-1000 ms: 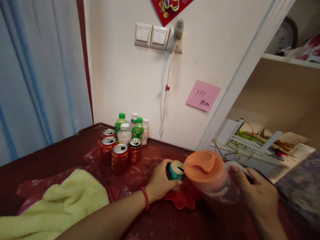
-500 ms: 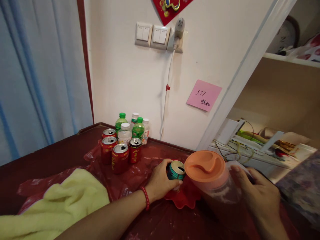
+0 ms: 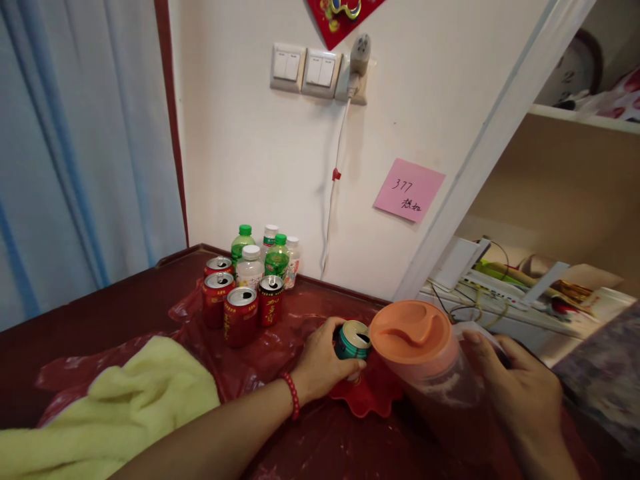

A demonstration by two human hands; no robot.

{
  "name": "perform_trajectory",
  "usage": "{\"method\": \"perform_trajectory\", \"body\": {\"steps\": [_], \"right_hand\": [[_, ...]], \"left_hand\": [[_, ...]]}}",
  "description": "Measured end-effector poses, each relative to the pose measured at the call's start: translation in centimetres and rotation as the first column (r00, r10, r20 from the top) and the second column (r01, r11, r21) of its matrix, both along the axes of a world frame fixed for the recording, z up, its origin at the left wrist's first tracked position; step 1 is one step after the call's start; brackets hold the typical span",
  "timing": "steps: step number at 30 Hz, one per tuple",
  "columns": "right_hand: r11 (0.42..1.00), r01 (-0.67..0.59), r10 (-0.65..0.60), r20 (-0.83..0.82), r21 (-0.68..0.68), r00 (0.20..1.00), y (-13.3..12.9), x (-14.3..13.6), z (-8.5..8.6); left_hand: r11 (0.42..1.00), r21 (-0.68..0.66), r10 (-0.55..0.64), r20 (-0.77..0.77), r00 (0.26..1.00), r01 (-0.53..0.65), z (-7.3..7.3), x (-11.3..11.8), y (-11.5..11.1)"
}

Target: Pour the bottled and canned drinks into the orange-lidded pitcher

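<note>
My left hand (image 3: pixel 325 360), with a red bead bracelet at its wrist, is wrapped round a green can (image 3: pixel 354 340) whose top is open. The can is upright or nearly so, over a red scalloped dish (image 3: pixel 370 397). In my right hand (image 3: pixel 523 387) is the handle of a clear plastic pitcher (image 3: pixel 445 393). Its orange lid (image 3: pixel 411 331) tilts toward the can, and the lid's edge is beside the can's rim. Whether anything flows between them cannot be seen.
Several red cans (image 3: pixel 241 320) stand at the back left before several bottles (image 3: pixel 277 257). A yellow towel (image 3: pixel 160 383) lies at the front left on red plastic film. Behind the table is a wall (image 3: pixel 250 153); a white shelf unit (image 3: pixel 500 320) stands at the right.
</note>
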State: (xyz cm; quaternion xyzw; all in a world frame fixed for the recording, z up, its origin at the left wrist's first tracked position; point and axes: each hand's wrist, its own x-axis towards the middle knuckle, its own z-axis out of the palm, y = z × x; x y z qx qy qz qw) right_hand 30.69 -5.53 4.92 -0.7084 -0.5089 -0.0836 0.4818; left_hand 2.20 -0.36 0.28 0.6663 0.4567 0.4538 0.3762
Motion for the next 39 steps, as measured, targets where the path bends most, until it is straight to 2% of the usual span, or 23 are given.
{"method": "perform_trajectory", "body": {"steps": [3,9,15,25,39], "right_hand": [[1.0,0.0,-0.002,-0.088,-0.025,0.996,-0.2,-0.4,0.4],[0.999,0.006,-0.01,-0.131,-0.033,0.991,-0.6,-1.5,1.1],[0.998,0.008,-0.016,-0.138,-0.063,0.99,-0.3,-1.1,0.9],[1.0,-0.004,0.001,-0.095,-0.025,0.995,-0.6,-1.5,0.9],[0.999,-0.012,0.005,-0.141,-0.047,0.99,-0.7,-1.8,1.0]], "left_hand": [[1.0,-0.005,-0.003,0.0,1.0,0.003,0.0,-0.1,0.0],[1.0,-0.001,0.002,0.007,1.0,-0.002,-0.2,-0.1,0.1],[1.0,0.001,0.003,0.018,1.0,-0.003,-0.3,0.1,0.1],[1.0,0.012,0.001,0.01,1.0,-0.002,-0.4,-0.1,0.1],[1.0,0.011,0.006,0.008,1.0,-0.007,-0.5,0.0,0.2]]}}
